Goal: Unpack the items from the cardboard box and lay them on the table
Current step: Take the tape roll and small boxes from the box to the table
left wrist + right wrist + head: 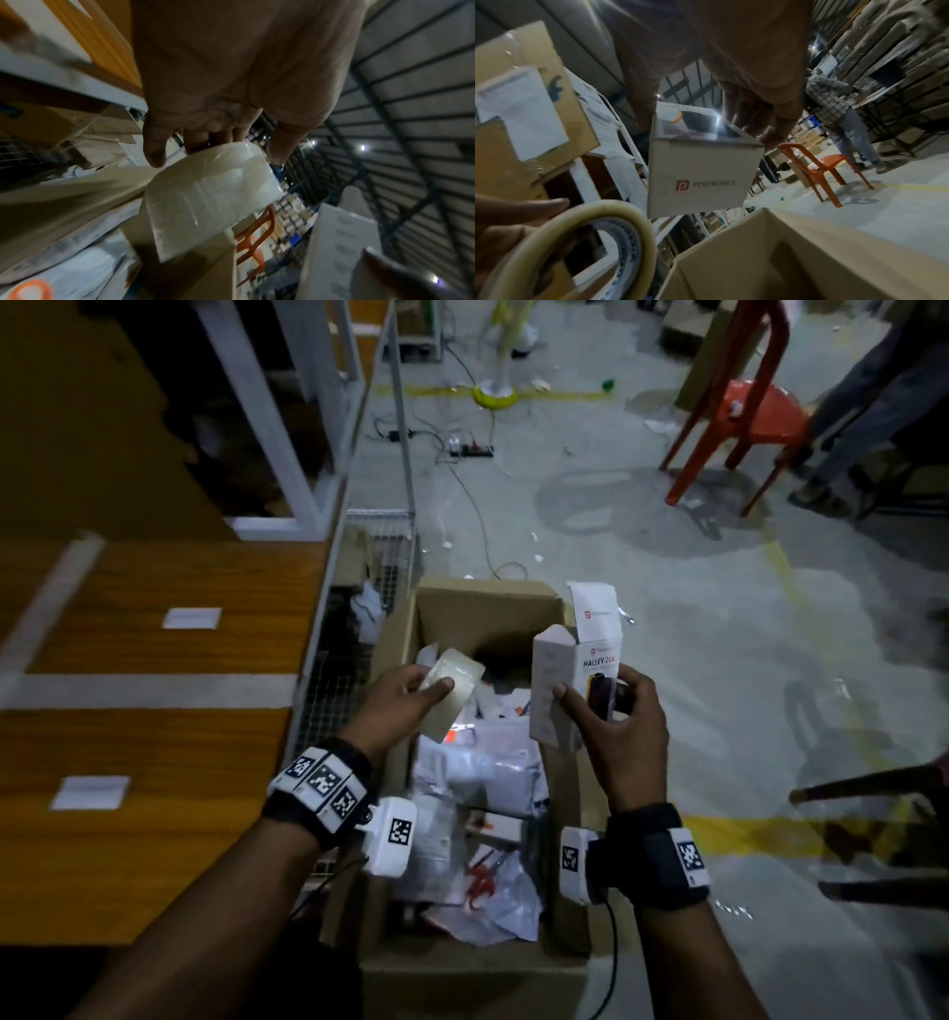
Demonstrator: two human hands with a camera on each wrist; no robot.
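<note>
Now, left hand (398, 698): I grip the tape roll (448, 693), thumb on its outer face, fingers behind; in the right wrist view it is a clear, glossy ring on a printed core.
Right hand (613, 726): I hold the carton (562, 683) upright, thumb on one broad side, fingers on the other; its top flap stands open.
Where they are: both hang above the cardboard box (482, 608), tape over its left half, carton over its right wall.
Table (154, 737): it lies to my left, wooden, smooth, crossed by white tape lines, just past a wire mesh panel (328, 680).
Key relation: the left hand is nearer the table, so I judge the tape goes first; the carton must cross over the box.
Axis: the carton's long side points up; I would tip it flat to lay it down.
Tape: slick film, round, apt to roll if set on edge.
Carton: light matte card, sharp-cornered.
Left inside: white pouches (482, 767), papers, something red; I cannot tell more.
</note>
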